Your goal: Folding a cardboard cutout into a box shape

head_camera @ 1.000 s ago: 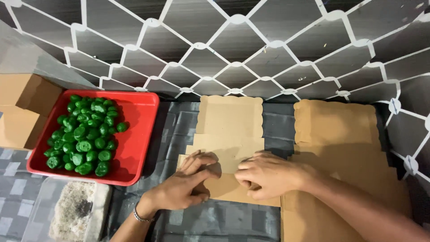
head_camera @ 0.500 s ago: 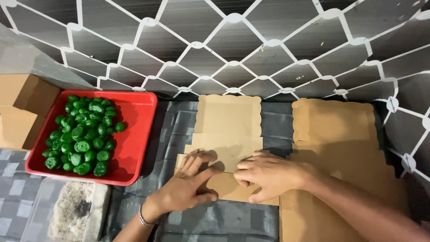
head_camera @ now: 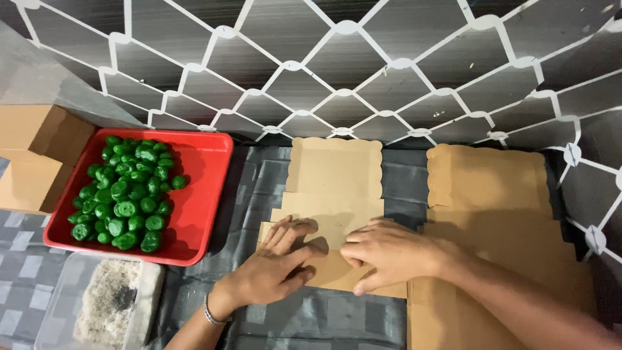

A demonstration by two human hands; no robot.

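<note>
Both hands press flat and open-fingered, left hand [head_camera: 275,269] and right hand [head_camera: 389,253], on the flat cardboard box blank [head_camera: 334,194] at centre, apparently mid-fold; red tray [head_camera: 207,194] at nine o'clock; creasing seems next.

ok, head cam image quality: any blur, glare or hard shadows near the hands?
Head view: sharp throughout, no motion blur on the left hand or right hand; soft shadows under both on the flat cardboard blank; mild sheen on the red tray rim; wall lines bow slightly toward the edges.
</note>
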